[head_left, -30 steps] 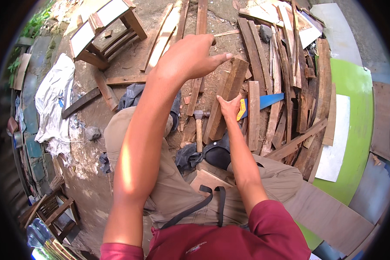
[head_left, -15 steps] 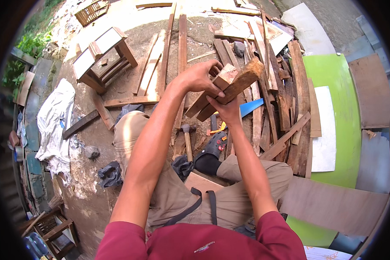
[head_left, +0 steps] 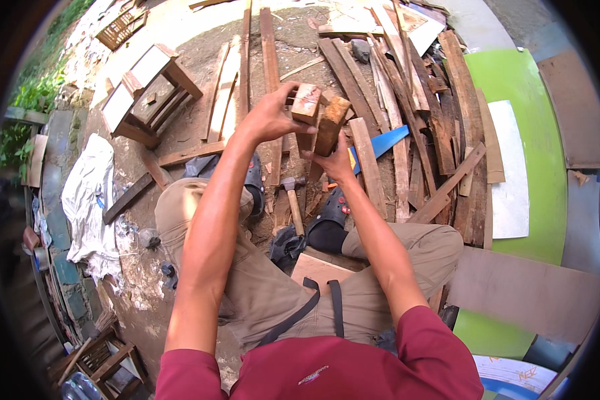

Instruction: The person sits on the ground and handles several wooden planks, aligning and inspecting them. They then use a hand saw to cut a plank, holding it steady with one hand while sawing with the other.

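In front of me two short lengths of timber are held up with their ends facing me. My left hand (head_left: 271, 115) is closed around the left wood block (head_left: 306, 101), which has a pale, squarish cut end. Gripped in my right hand (head_left: 333, 160) is the right wood piece (head_left: 331, 125), with a rough, brown end. The two pieces stand side by side, nearly touching. Just right of my right hand lies a handsaw (head_left: 385, 141) with a blue blade, its handle partly hidden. Below the hands a hammer (head_left: 293, 200) with a wooden handle rests near my shoe.
Many loose planks (head_left: 440, 140) are heaped at the right, beside a green sheet (head_left: 540, 133). A small wooden frame with a white top (head_left: 152, 65) stands at the far left. White cloth (head_left: 90, 200) lies on the left. A board (head_left: 317, 270) sits between my legs.
Both hands have moved left with the wood. The pieces have swung from a slant to more upright, ends toward me. More of the handsaw shows beside my right hand.
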Tool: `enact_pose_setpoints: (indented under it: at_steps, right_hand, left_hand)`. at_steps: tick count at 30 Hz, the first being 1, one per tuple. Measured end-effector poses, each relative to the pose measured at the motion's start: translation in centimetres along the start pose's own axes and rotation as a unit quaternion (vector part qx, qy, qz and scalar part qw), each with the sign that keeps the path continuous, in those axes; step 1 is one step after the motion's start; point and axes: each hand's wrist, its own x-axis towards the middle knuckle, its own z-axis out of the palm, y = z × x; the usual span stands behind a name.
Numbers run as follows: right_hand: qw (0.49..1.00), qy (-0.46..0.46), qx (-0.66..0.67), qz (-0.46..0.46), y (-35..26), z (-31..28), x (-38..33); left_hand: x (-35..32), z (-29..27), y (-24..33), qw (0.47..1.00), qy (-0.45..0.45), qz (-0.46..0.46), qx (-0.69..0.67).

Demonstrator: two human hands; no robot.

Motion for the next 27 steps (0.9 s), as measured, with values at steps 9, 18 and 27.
enact_pose_setpoints:
  at_steps: [9, 18, 27]
  right_hand:
    - [0.984, -0.138, -0.023, 0.113, 3.0, -1.7, 2.9]
    - [0.991, -0.086, -0.070, 0.070, 2.0, 0.3, 3.5]
    - [0.984, -0.105, -0.126, 0.065, 2.8, 0.6, 4.9]
  left_hand:
    - [0.4, 1.1, -4.0, 0.998, -0.059, -0.025, 0.029]
    - [0.3, 0.5, -4.0, 0.998, -0.044, -0.015, 0.032]
    - [0.5, 0.5, -2.8, 0.995, -0.031, 0.014, 0.090]
